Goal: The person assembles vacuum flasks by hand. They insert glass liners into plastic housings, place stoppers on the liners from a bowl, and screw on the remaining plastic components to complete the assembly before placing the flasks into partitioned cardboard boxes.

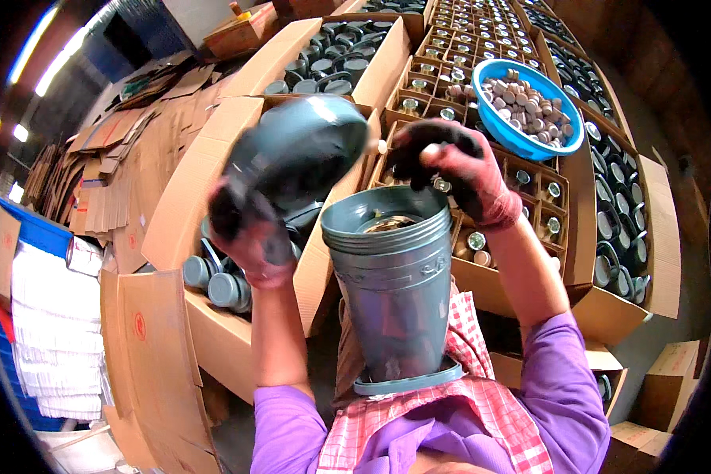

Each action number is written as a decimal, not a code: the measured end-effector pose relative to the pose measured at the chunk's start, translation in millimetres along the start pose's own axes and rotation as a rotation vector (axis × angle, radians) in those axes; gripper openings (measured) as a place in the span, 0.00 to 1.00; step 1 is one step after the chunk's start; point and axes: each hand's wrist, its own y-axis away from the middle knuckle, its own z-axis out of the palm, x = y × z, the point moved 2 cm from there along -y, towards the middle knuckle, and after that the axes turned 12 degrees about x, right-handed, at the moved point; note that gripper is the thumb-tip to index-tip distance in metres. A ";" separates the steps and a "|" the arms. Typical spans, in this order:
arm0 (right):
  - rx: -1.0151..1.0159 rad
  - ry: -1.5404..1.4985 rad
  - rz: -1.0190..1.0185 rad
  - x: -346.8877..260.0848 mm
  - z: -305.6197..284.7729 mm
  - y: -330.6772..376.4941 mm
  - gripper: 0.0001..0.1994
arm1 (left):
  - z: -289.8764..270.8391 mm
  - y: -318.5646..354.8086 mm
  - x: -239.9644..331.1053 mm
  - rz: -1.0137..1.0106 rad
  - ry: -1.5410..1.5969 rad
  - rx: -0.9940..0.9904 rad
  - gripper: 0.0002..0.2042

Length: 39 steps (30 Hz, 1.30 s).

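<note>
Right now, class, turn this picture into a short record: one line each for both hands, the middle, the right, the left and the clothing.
Left hand: gloved, gripping a blurred grey-green rounded piece
Right hand: gloved, raised; whether it holds anything is unclear
Middle: grey-green container, upright, open-topped
Right: blue basin of small brownish caps, on a divided carton
Left: open carton holding grey pieces
Clothing: purple sleeves, checked apron

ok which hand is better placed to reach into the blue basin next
Probably the right hand: it's nearer the blue basin, while the left hand holds a blurred grey-green piece. Whether the right is empty is unclear.
</note>
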 end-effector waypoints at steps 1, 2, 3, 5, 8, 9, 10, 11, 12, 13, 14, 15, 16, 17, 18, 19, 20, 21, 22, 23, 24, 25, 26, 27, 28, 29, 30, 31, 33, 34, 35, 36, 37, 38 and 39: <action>0.088 -0.167 -0.016 7.7 -4.2 1.5 0.23 | 8.7 1.1 14.4 -0.118 0.057 -0.158 0.20; 0.153 -0.254 -0.094 18.8 -2.5 4.5 0.29 | 20.5 13.8 22.4 -0.074 0.064 -0.256 0.24; 0.148 -0.348 -0.129 30.4 0.6 3.5 0.35 | 33.1 12.8 31.1 0.008 0.141 -0.423 0.25; 0.111 -0.432 -0.123 45.3 12.3 13.4 0.39 | 51.4 13.8 45.3 0.009 0.236 -0.694 0.27; 0.024 -0.520 -0.092 46.9 20.4 15.9 0.32 | 57.2 4.1 45.3 -0.235 0.260 -0.778 0.27; 0.056 -0.519 -0.107 48.8 16.7 13.1 0.30 | 60.2 7.0 48.5 -0.232 0.295 -0.680 0.25; 0.102 -0.424 -0.080 47.7 10.3 9.7 0.27 | 61.4 10.0 50.1 -0.327 0.260 -0.637 0.25; 0.091 -0.402 -0.087 42.8 11.7 7.5 0.26 | 60.4 11.0 52.1 -0.412 0.219 -0.590 0.24; 0.079 -0.380 -0.094 35.4 13.8 5.8 0.26 | 56.6 13.6 50.2 -0.458 0.206 -0.525 0.22; 0.067 -0.358 -0.102 30.2 15.5 4.3 0.26 | 56.0 12.7 48.9 -0.400 0.155 -0.544 0.21; 0.163 -0.340 -0.011 33.1 13.8 8.5 0.26 | 53.6 13.3 46.7 -0.353 0.102 -0.565 0.20; 0.146 -0.388 -0.059 39.0 14.5 10.5 0.26 | 50.7 18.0 42.5 -0.296 0.128 -0.515 0.18; 0.129 -0.435 -0.107 49.2 14.9 11.7 0.27 | 46.6 23.7 39.1 -0.242 0.149 -0.468 0.16; 0.107 -0.480 -0.159 52.1 17.4 11.9 0.27 | 47.6 22.7 40.5 -0.175 0.175 -0.505 0.17; 0.194 -0.378 -0.214 44.3 20.4 19.6 0.29 | 49.2 21.4 42.0 -0.110 0.206 -0.541 0.17; 0.197 -0.297 -0.272 46.4 16.3 17.6 0.30 | 50.9 19.1 39.1 -0.138 0.276 -0.577 0.18; 0.183 -0.265 -0.313 43.7 14.2 15.8 0.31 | 53.2 16.7 38.0 -0.171 0.343 -0.615 0.20; 0.170 -0.233 -0.355 39.7 12.8 13.5 0.31 | 58.9 14.1 39.2 -0.238 0.404 -0.603 0.20; 0.202 -0.228 -0.355 38.6 12.1 11.1 0.31 | 63.6 8.6 41.6 -0.239 0.388 -0.622 0.20; 0.164 -0.283 -0.393 34.8 14.8 11.1 0.30 | 66.3 4.1 42.8 -0.233 0.376 -0.639 0.20; 0.125 -0.338 -0.430 31.1 17.8 12.1 0.30 | 65.3 5.7 42.3 -0.138 0.419 -0.643 0.19; 0.086 -0.394 -0.467 28.9 19.5 12.7 0.30 | 61.5 5.3 39.3 -0.057 0.466 -0.723 0.19; 0.086 -0.265 -0.548 28.8 15.4 15.9 0.28 | 59.0 9.5 40.6 -0.042 0.467 -0.681 0.19; 0.102 -0.235 -0.550 29.8 15.4 19.4 0.28 | 54.9 14.0 42.9 -0.027 0.467 -0.639 0.20; 0.109 -0.207 -0.536 29.5 17.3 21.5 0.28 | 49.3 16.3 40.6 -0.007 0.430 -0.616 0.20; 0.120 -0.181 -0.526 29.4 17.9 22.6 0.28 | 49.0 15.5 42.4 -0.018 0.423 -0.661 0.21; 0.096 -0.156 -0.523 28.4 17.0 23.9 0.28 | 49.3 12.8 46.4 -0.030 0.414 -0.706 0.22; 0.070 -0.131 -0.520 26.6 14.8 26.0 0.28 | 49.1 8.9 50.1 -0.041 0.405 -0.750 0.23; -0.011 0.065 -0.494 20.8 4.2 29.5 0.39 | 54.4 0.6 64.5 -0.019 0.273 -0.909 0.27; 0.027 0.091 -0.481 15.8 10.5 36.5 0.43 | 52.6 -6.8 75.1 0.005 0.191 -0.989 0.31; 0.012 0.124 -0.506 17.4 10.2 38.5 0.45 | 53.5 -7.8 87.7 0.085 0.073 -1.046 0.32; -0.001 0.158 -0.534 15.9 8.6 40.7 0.48 | 56.7 -9.3 102.1 0.176 -0.036 -1.102 0.33; -0.012 0.193 -0.561 14.5 6.6 43.4 0.52 | 61.3 -7.7 113.6 0.326 -0.150 -1.108 0.34; -0.055 0.228 -0.615 16.0 4.0 40.3 0.52 | 56.0 -4.2 106.3 0.335 -0.157 -1.124 0.34; -0.098 0.264 -0.669 16.6 1.7 38.4 0.52 | 52.2 -2.7 100.8 0.337 -0.155 -1.130 0.33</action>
